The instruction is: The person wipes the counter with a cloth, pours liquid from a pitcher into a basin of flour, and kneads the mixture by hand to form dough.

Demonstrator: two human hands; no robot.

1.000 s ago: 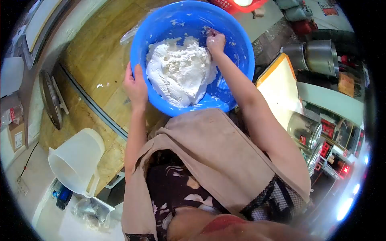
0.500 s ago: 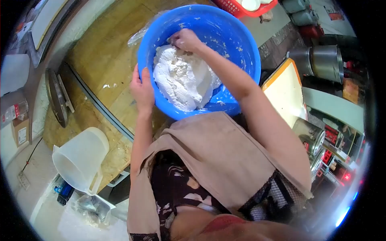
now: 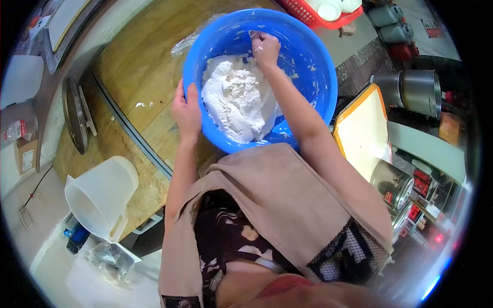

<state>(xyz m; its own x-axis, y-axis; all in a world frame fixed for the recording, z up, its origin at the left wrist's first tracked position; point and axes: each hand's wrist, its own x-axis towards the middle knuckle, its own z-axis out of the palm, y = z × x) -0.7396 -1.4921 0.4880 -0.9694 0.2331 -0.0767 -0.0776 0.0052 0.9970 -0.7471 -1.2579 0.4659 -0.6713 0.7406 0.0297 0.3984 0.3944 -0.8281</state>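
Observation:
A large blue basin [image 3: 327, 87] holds a mass of white dough [image 3: 239, 102] with a rough, floury surface. My left hand [image 3: 186, 110] grips the basin's left rim, the thumb on top and the fingers along the outer side. Inside the basin, my right hand [image 3: 266, 50] is up by the far wall, just beyond the dough. Its fingers are curled together and smeared with dough; whatever is between them is hidden. Dough crumbs cling to the basin's inner wall.
A wooden table [image 3: 149, 77] carries a translucent plastic pitcher [image 3: 105, 190] lying on its side at the lower left. Crumpled clear plastic [image 3: 187, 45] touches the basin's far left. A red basket [image 3: 308, 15] stands behind; large metal pots [image 3: 418, 92] are at right.
My right hand has moved right along the basin's far wall, away from the dough's upper left edge. My left hand keeps its hold on the rim. The whole view has shifted slightly.

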